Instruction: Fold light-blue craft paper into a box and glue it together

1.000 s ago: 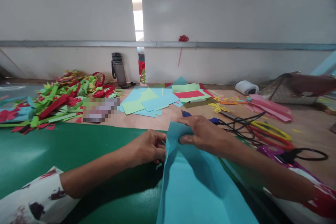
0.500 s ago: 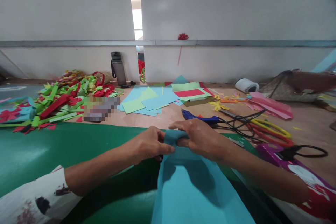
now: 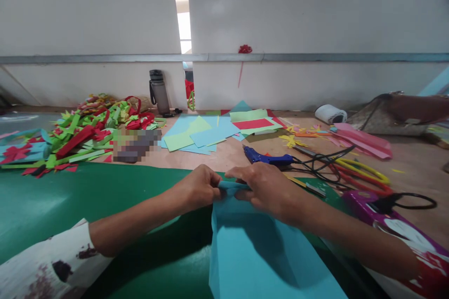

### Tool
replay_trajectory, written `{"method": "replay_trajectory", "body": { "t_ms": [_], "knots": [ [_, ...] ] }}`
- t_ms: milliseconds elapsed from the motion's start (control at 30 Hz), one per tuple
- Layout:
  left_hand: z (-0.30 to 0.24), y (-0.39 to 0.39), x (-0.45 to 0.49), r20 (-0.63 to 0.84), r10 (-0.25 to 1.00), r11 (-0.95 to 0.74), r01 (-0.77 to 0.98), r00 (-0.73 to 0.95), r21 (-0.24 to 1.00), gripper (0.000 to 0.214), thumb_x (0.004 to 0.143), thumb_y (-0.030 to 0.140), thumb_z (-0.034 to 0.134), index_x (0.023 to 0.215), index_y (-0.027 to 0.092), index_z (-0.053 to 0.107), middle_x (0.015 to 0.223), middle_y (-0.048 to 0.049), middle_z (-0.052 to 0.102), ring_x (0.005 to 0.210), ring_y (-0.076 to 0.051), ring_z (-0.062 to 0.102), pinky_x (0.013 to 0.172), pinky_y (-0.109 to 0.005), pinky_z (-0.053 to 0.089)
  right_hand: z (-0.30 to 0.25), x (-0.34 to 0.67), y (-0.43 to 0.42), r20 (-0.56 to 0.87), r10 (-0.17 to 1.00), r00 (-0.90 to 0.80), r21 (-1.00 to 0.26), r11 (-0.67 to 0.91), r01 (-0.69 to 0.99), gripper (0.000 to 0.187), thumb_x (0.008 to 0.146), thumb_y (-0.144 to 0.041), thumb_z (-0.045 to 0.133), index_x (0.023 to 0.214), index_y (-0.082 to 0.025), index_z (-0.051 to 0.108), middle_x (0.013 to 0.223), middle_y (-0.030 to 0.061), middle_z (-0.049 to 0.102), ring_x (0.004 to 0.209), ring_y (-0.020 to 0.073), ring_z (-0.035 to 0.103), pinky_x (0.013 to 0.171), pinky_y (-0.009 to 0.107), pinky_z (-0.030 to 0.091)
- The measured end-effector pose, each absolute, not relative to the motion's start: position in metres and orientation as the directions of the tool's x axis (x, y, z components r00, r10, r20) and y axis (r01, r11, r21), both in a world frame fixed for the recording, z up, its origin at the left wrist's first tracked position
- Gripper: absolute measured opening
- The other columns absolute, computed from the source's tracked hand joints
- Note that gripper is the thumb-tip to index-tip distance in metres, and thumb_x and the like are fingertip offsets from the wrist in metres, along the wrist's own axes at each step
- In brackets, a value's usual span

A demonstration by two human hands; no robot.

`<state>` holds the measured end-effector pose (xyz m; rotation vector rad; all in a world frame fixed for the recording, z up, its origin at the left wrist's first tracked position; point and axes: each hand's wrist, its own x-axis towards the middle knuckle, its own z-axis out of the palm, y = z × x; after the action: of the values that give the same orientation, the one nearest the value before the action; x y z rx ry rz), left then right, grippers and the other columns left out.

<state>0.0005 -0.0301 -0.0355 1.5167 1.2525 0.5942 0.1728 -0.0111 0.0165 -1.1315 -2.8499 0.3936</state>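
A large sheet of blue paper (image 3: 259, 252) stretches from the bottom of the view up to both hands, its far edge folded over. My left hand (image 3: 199, 189) pinches the left corner of that edge between thumb and fingers. On the right side of the same edge, my right hand (image 3: 268, 191) grips the paper with its thumb below and fingers over the top. The two hands are close together, with a short stretch of folded paper between them. A shadow falls across the sheet.
Beyond my hands lie a blue glue gun (image 3: 268, 156) with a black cord and scissors with yellow and orange handles (image 3: 365, 175). Coloured paper sheets (image 3: 213, 133) spread behind. Left is a heap of paper strips (image 3: 87, 133); a bottle (image 3: 159, 93) stands near the white partition.
The paper's far edge, which stood up as a flap between my hands, is now folded down narrower. My left fingers have closed in on the corner.
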Motion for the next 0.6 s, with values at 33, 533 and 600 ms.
{"method": "replay_trajectory", "body": {
  "t_ms": [33, 533, 600],
  "knots": [
    [-0.037, -0.029, 0.000, -0.227, 0.916, 0.083, 0.399, 0.330, 0.913, 0.009, 0.062, 0.020, 0.053, 0.057, 0.013, 0.055, 0.046, 0.0064, 0.036, 0.043, -0.006, 0.029, 0.042, -0.022, 0.017, 0.017, 0.173, -0.011, -0.051, 0.670, -0.740, -0.264, 0.706, 0.657, 0.015, 0.072, -0.011, 0.055, 0.080, -0.020, 0.063, 0.076, 0.0018, 0.066, 0.071, 0.0155, 0.058, 0.057, 0.023, 0.032],
    [-0.022, -0.025, 0.003, -0.350, 0.870, 0.176, 0.443, 0.348, 0.879, 0.018, 0.066, 0.025, 0.054, 0.077, 0.012, 0.060, 0.056, 0.0022, 0.053, 0.050, -0.010, 0.049, 0.048, -0.020, 0.037, 0.007, 0.167, -0.006, -0.071, 0.692, -0.719, -0.249, 0.685, 0.684, 0.016, 0.070, -0.010, 0.053, 0.081, -0.017, 0.062, 0.080, 0.0039, 0.066, 0.078, 0.0176, 0.059, 0.060, 0.023, 0.033],
    [-0.018, -0.025, -0.005, -0.318, 0.893, 0.130, 0.491, 0.320, 0.861, 0.019, 0.072, 0.030, 0.051, 0.074, 0.012, 0.057, 0.061, -0.0002, 0.057, 0.054, -0.011, 0.054, 0.052, -0.021, 0.040, 0.002, 0.168, -0.003, -0.077, 0.684, -0.726, -0.258, 0.689, 0.677, 0.017, 0.071, -0.011, 0.052, 0.084, -0.017, 0.062, 0.084, 0.0047, 0.067, 0.080, 0.0187, 0.059, 0.062, 0.023, 0.035]
  ]
}}
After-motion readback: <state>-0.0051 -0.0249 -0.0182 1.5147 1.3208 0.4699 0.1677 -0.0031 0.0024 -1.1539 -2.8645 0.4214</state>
